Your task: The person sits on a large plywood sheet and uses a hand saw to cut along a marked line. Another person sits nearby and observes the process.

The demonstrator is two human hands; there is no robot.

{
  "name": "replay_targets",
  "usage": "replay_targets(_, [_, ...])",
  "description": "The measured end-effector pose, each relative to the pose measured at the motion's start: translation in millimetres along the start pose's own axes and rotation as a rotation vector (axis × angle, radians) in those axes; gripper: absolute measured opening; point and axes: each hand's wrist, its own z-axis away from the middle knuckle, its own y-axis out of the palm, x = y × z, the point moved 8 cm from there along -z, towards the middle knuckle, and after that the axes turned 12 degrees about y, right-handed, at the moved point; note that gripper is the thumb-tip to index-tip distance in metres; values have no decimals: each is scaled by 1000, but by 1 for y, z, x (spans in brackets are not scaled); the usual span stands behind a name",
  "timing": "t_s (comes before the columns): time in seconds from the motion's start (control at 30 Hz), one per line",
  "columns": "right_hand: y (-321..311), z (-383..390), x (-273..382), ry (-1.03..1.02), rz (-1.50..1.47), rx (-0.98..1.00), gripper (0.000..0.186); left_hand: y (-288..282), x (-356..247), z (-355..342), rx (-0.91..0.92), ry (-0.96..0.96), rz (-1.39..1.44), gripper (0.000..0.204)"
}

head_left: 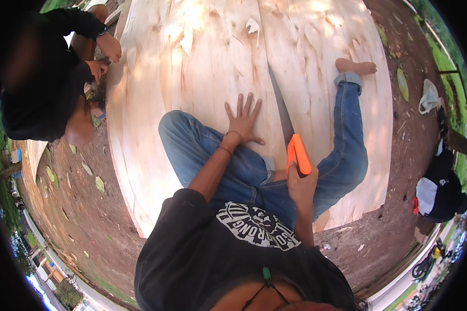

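Observation:
A large pale plywood sheet (207, 67) lies on the ground beneath me, and I sit on it in jeans. My left hand (243, 123) rests flat on the wood with its fingers spread, left of the saw. In my right hand (301, 185) is the orange handle of a handsaw (281, 106), fingers wrapped round it. The grey blade points away from me along a thin dark line in the sheet that runs to the far edge. Whether the teeth are down in the wood, I cannot tell.
At the left edge of the sheet a co-worker (36, 78) in black bends over, hands close to the wood. Torn veneer flakes (252, 27) stick up from the surface. To the right lie a plastic bag (428, 97) and a dark bundle (441, 192) on leafy soil.

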Motion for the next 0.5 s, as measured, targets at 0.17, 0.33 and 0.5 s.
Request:
replay_targets(0.17, [28, -35, -26, 256, 34, 95, 37, -1, -2, -1, 14, 0, -11, 167])
replay_targets(0.33, [19, -28, -23, 356, 43, 124, 50, -3, -1, -5, 2, 14, 2, 167])
replay_targets(0.5, [-2, 4, -32, 194, 56, 91, 44, -2, 0, 0, -36, 10, 30, 168])
